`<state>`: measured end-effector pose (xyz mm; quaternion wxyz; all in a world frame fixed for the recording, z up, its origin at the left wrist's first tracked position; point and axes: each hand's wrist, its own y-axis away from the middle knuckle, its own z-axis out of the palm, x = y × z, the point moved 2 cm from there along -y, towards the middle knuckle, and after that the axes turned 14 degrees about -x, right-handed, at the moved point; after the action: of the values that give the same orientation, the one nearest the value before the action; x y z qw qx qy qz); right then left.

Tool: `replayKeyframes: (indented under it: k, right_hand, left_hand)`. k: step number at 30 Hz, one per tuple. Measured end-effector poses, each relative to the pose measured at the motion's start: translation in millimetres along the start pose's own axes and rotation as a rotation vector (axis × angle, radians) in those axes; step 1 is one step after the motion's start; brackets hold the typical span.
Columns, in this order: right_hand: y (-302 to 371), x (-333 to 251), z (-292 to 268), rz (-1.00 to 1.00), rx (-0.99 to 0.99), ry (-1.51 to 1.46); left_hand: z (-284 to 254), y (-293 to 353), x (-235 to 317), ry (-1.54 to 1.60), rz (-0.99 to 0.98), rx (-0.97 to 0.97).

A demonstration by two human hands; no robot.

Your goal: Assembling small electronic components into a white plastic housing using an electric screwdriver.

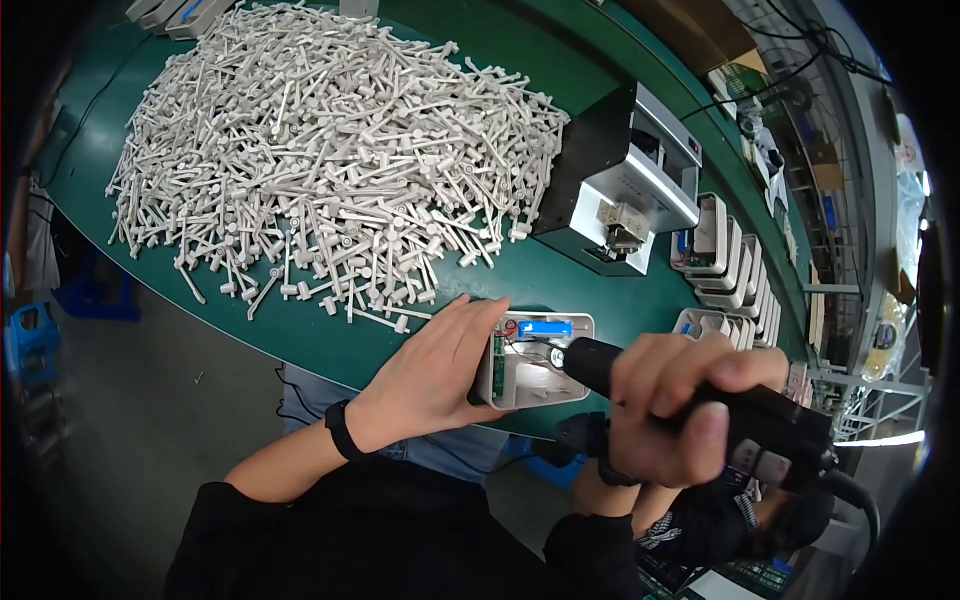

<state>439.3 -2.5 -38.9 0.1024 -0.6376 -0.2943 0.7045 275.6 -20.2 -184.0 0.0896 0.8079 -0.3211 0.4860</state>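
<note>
My left hand grips the left side of an open white plastic housing at the table's near edge. Inside the housing are a blue cylindrical battery, thin red and dark wires, and a green circuit board along the left wall. My right hand is wrapped round a black corded electric screwdriver, which lies nearly level with its nose pointing left into the housing. Its tip is beside a small shiny round part below the battery; whether they touch I cannot tell.
A large heap of white plastic stick-like parts covers the far left of the green table. A black and silver machine stands beyond the housing. Several similar housings are stacked at right. Another person is partly visible at lower right.
</note>
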Motion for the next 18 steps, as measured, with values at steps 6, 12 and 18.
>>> replayKeyframes:
  k: [6,12,18]
  right_hand:
    - [9.2,19.2,3.5,0.078,-0.028,0.020]
    - [14.3,31.9,4.8,0.050,-0.022,0.043]
    - [10.4,38.8,5.5,0.060,-0.003,0.042]
  left_hand:
    - [-0.1,-2.0,1.6,-0.004,-0.004,0.008]
    - [-1.2,-0.5,1.4,-0.024,-0.027,-0.038]
    - [-1.4,0.5,1.8,-0.014,-0.041,-0.022]
